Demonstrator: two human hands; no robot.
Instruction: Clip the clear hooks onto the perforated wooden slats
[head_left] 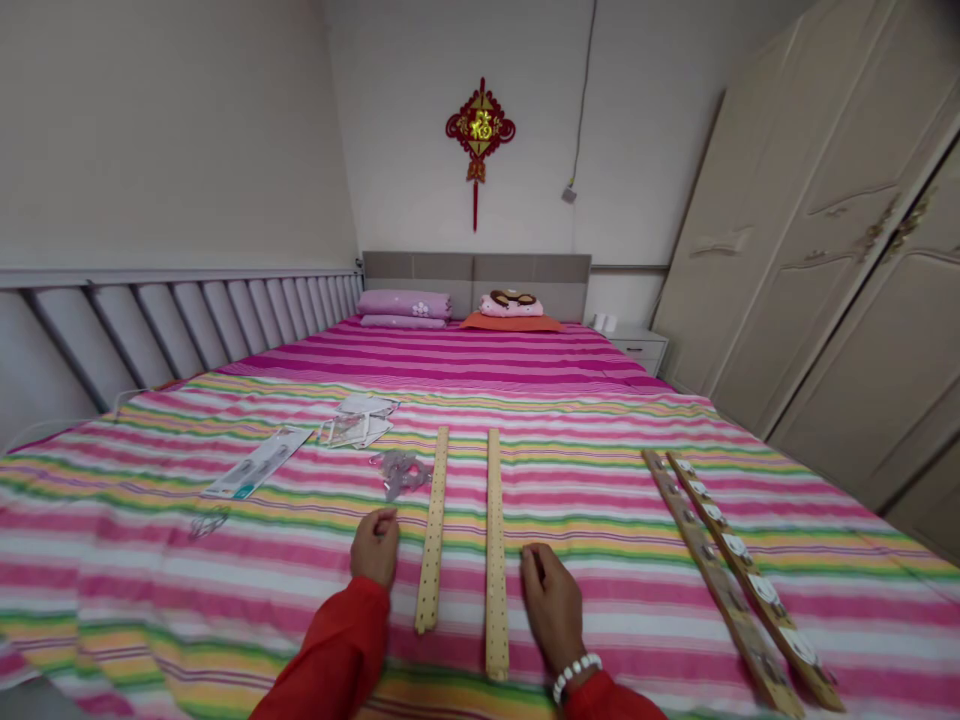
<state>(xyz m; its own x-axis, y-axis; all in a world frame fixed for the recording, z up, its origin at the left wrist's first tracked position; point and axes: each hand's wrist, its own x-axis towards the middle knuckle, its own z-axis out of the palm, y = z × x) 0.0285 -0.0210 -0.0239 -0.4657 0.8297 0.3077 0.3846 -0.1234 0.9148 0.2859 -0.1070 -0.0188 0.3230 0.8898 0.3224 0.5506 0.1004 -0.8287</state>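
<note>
Two pale wooden strips dotted with holes lie side by side on the striped bedspread: the left strip and the right strip. My left hand rests just left of the left strip, fingers curled under, with nothing visible in it. My right hand lies just right of the right strip, fingers bent down onto the cover, with a white bead bracelet at the wrist. Both sleeves are red. Neither hand grips a strip.
Two darker wooden strips with white fittings lie at the right. A small pile of grey hardware, clear plastic bags and a flat package lie to the left. Pillows sit at the headboard; a wardrobe stands on the right.
</note>
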